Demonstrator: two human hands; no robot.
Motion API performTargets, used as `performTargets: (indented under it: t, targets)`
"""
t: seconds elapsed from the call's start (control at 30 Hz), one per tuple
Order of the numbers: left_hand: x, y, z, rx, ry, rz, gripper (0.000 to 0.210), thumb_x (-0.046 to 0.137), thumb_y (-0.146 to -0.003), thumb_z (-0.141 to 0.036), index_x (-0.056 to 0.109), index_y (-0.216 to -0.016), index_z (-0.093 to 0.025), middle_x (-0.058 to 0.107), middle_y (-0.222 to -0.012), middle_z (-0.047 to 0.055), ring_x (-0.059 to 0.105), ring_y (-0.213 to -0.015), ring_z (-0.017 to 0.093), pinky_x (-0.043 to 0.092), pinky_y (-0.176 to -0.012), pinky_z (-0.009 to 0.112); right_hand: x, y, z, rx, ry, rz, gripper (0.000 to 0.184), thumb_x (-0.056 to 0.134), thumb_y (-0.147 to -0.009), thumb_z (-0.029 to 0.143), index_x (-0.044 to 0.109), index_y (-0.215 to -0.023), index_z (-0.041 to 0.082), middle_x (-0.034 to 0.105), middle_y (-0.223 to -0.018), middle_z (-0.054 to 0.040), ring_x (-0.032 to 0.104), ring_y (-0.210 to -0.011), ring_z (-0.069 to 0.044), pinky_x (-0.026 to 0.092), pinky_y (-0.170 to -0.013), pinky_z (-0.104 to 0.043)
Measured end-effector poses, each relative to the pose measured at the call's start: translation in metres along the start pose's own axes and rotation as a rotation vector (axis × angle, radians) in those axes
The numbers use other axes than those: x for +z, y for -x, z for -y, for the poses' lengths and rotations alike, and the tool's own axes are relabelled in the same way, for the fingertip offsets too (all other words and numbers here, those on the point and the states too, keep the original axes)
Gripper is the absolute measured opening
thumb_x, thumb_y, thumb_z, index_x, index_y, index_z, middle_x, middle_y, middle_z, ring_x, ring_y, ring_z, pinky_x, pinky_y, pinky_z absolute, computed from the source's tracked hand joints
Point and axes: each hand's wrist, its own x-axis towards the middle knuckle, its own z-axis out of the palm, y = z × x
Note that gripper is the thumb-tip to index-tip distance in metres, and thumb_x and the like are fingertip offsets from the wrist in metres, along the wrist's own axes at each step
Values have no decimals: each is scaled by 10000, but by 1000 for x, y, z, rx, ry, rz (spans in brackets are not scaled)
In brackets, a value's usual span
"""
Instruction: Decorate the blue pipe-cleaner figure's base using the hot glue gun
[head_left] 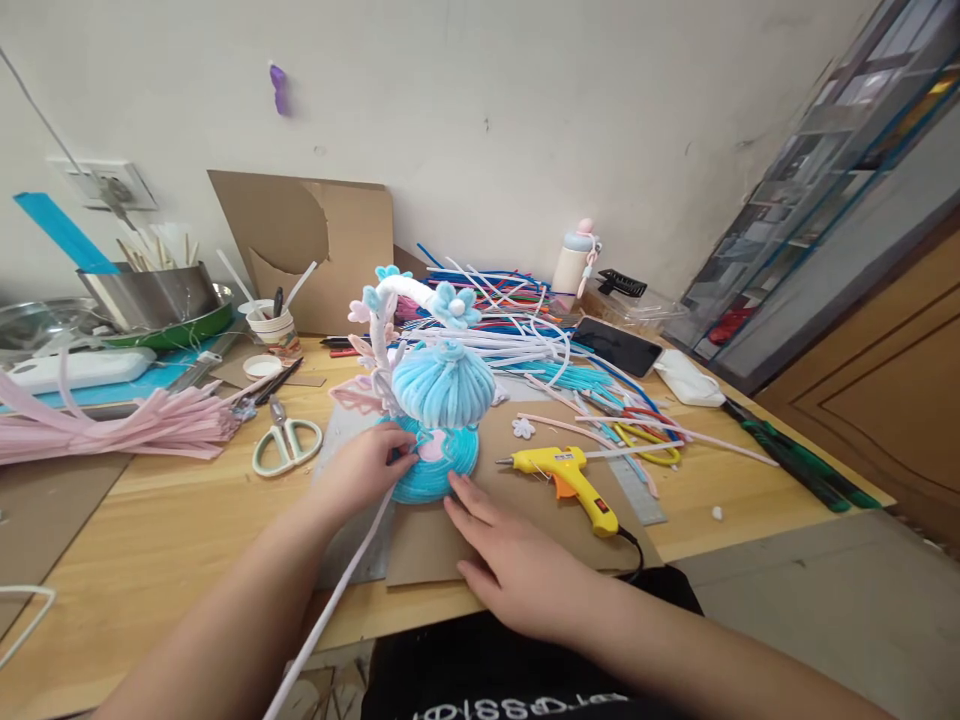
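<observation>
1. Narrowing at the 9 o'clock edge of the blue base (420, 489), your left grip (366, 462) bends its thumb and fingers close together; whether they pinch or only press, you cannot tell from here.
2. Your right grip (501, 550) is wide and flat, its fingertips resting on the base near 5 o'clock, seemingly to steady it against the other hand.
3. Between your hands lies that coiled base, a pink patch (430, 446) at its middle; take it as the clock's centre, with 12 away from you.
4. A pale strand (330, 612) trails from beside your left fingers towards 7 o'clock, perhaps left loose to feed freely.
5. Above the base hangs a ribbed blue dome (444, 388), beneath a curved white stem (377, 335) bearing a blue flower (454, 306).
6. Cardboard (421, 562) lies under your work, probably to protect the desk (187, 525).
7. At 3 o'clock the yellow glue gun (555, 461) rests on its side, its nozzle towards the base, probably for quick reach.
8. Scissors (289, 446) lie at 9 o'clock, beyond your left hand.
9. Farther out, towards 1 o'clock, loose stems (510, 345) are heaped, apparently as stock, with a phone (619, 347) at 2.
</observation>
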Motion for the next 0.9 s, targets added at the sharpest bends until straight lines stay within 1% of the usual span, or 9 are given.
performTargets:
  t: [0.07,0.1,0.17,0.2,0.37,0.5,0.63,0.73,0.9]
  targets:
    - [0,0,0,-1,8,4,233,504,-820,-338,580,-661,-186,567,-705,1,515,-652,151,344,-595,262,-10,11,-7,-2,-43,-109,378,429,-905,288,587,-1227,167,493,-1395,-93,492,-1237,-194,413,-1006,-321]
    - [0,0,1,-4,10,7,231,504,-818,-342,576,-661,-188,571,-710,2,519,-656,152,345,-596,263,-16,18,-13,40,-26,-208,315,394,-925,299,671,-1021,181,638,-1201,-83,587,-1082,-182,454,-911,-307]
    - [1,1,2,-18,14,14,232,506,-815,-352,560,-659,-190,580,-727,3,530,-666,155,350,-599,264,-29,34,-27,227,103,-396,444,331,-949,356,600,-640,185,659,-724,-58,598,-699,-159,438,-653,-290]
    - [1,1,3,-26,19,16,232,507,-814,-359,554,-662,-190,586,-738,5,538,-674,158,354,-601,265,-35,42,-35,347,185,-429,468,336,-943,405,552,-587,191,613,-641,-43,559,-625,-155,394,-594,-288]
    - [1,2,2,-31,34,17,206,505,-813,-351,567,-697,-193,604,-776,11,569,-719,170,375,-632,271,-54,61,-73,752,226,-261,420,410,-861,566,569,-693,216,630,-706,-32,555,-639,-175,305,-517,-263]
    - [-1,3,0,-11,20,18,198,502,-817,-329,582,-702,-189,598,-758,12,561,-716,167,371,-629,269,-50,51,-90,740,127,-117,327,537,-777,509,609,-896,212,669,-831,-50,588,-725,-199,327,-554,-262]
    - [-3,2,-2,20,12,19,186,500,-825,-304,641,-779,-193,594,-785,16,545,-712,160,366,-624,262,-47,43,-90,761,112,-188,199,547,-719,325,579,-856,185,662,-848,-63,583,-739,-203,355,-598,-274]
    - [-4,3,-2,19,24,19,179,507,-825,-288,662,-815,-198,598,-797,17,548,-717,159,369,-625,258,-52,47,-79,725,-104,-335,197,526,-682,265,560,-857,183,646,-850,-46,590,-777,-202,414,-671,-299]
    - [-3,4,-2,3,19,9,148,531,-815,-272,660,-826,-200,609,-815,21,562,-744,167,388,-641,258,-61,54,-59,599,-988,-318,125,557,-689,263,507,-778,191,563,-627,13,563,-542,-152,442,-532,-282]
